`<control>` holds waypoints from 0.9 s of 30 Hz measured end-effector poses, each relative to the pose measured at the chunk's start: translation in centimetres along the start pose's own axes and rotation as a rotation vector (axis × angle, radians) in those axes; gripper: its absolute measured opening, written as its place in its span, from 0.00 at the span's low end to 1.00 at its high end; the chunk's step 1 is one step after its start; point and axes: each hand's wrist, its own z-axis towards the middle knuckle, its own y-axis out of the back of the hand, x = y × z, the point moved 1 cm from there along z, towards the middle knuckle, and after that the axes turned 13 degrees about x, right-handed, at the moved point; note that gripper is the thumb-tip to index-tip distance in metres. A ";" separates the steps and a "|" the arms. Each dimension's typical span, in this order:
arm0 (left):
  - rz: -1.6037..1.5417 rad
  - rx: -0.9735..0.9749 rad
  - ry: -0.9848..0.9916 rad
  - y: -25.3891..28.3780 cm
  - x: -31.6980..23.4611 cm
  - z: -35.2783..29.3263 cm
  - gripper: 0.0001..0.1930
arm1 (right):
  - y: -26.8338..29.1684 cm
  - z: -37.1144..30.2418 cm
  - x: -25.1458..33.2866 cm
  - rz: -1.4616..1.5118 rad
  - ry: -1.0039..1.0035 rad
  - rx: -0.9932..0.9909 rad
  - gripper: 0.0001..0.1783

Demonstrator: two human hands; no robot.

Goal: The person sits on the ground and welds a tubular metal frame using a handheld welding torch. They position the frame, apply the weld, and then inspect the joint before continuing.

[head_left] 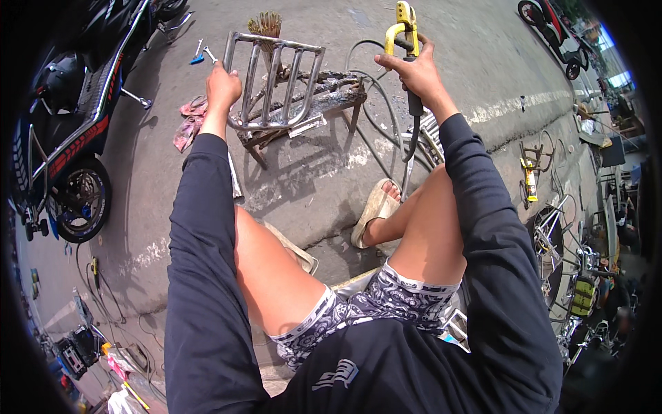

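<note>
My left hand (223, 90) is closed round the left side of a barred metal rack (291, 90), made of bent tubes. The rack is held tilted up over a low, rough metal stand (338, 103). Up to the right, my right hand (422, 72) grips a yellow welding electrode holder (400, 31) by its dark handle. A thick cable (416, 138) hangs from the holder's lower end. I cannot make out a rod in its jaws. A bundle of thin sticks or bristles (265, 26) shows behind the rack's top bar.
Two tools, one blue-handled wrench-like tool (198, 58), lie beyond my left hand. A stained pink cloth (187, 125) is beside the stand. Cable loops (379, 124) cross the ground near my sandalled foot (379, 207). Motorcycles (76, 138) stand left; metal parts (586, 276) crowd the right.
</note>
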 end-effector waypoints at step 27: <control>-0.437 0.368 0.424 -8.6 2.8 -3.0 0.22 | 0.2 3.8 -4.4 0.011 -0.116 -0.087 0.69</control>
